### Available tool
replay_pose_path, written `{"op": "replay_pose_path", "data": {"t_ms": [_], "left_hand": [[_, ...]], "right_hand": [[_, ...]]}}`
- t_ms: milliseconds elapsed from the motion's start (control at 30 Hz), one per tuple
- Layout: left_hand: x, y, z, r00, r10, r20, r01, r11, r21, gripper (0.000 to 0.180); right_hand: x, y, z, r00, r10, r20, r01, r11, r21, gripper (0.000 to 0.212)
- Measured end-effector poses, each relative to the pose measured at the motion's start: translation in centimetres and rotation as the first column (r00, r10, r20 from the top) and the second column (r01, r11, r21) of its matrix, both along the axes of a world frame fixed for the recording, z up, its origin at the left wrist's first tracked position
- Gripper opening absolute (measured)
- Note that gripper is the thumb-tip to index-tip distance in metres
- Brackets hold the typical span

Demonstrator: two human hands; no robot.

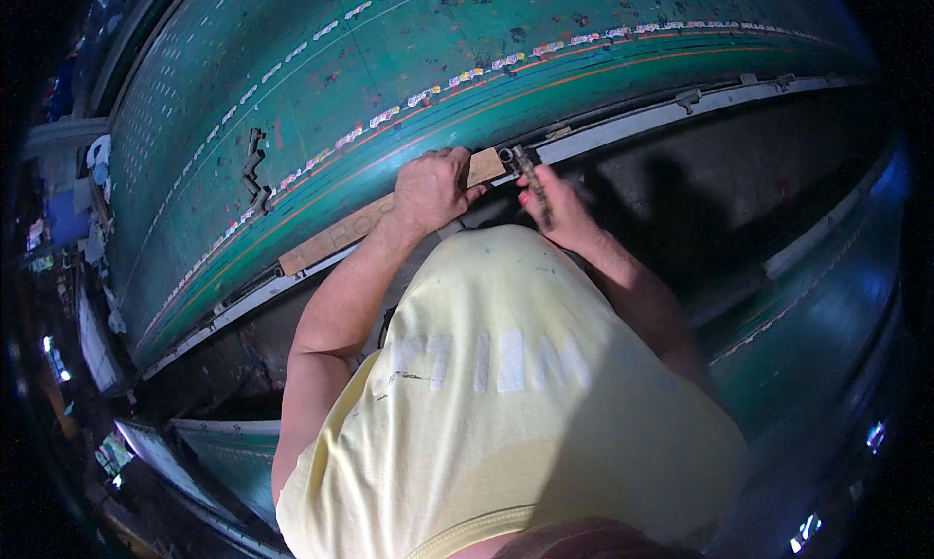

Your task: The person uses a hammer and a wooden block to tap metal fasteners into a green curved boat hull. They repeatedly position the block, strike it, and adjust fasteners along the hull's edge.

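A long wooden strip lies along the near edge of the long green table. My left hand is closed over the strip towards its right end, fingers on the far side and thumb on the near side. Just to the right, my right hand grips a dark, worn metal fitting. The fitting's upper end stands beside a small round metal ring at the strip's end. Its lower part is partly covered by my fingers.
Several similar metal fittings lie on the green table at the left. A pale metal rail with small brackets runs along the table's edge. Behind me at the lower right is another green table.
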State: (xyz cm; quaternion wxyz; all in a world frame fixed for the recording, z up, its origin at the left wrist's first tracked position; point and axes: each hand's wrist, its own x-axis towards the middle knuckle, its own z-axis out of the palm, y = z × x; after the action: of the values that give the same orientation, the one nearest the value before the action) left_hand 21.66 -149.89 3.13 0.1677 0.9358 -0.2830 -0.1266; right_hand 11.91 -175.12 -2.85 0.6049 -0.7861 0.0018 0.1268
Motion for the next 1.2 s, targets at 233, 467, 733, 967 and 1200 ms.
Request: {"op": "replay_pose_path", "data": {"t_ms": [233,467,733,967,1200], "left_hand": [[-0.2,1.4,3.3,0.996,0.081,0.043,-0.076,0.991,-0.108,0.064],[2.1,15.7,5.5,0.735,0.473,0.485,-0.462,0.874,-0.152,0.084],[5.0,30.7,2.7,0.210,0.713,0.669,-0.820,0.501,-0.276,0.035],[4.8,42.6,-5.0,0.048,0.966,0.254,-0.993,0.017,0.120,0.055],[8.4,34.2,-5.4,0.268,0.956,0.121,-0.957,0.278,-0.077,0.053]], "right_hand": [[2.7,-3.6,-0.4,0.896,-0.345,0.280,0.352,0.936,0.028,0.023],[3.3,-11.1,-4.5,0.847,-0.429,0.315,0.434,0.899,0.057,0.020],[4.5,-9.7,-2.5,0.907,-0.346,0.241,0.372,0.926,-0.070,0.022],[2.9,-8.2,1.7,0.933,-0.291,0.212,0.337,0.912,-0.235,0.026],[2.7,-8.4,2.7,0.902,-0.374,0.213,0.416,0.885,-0.209,0.025]]}}
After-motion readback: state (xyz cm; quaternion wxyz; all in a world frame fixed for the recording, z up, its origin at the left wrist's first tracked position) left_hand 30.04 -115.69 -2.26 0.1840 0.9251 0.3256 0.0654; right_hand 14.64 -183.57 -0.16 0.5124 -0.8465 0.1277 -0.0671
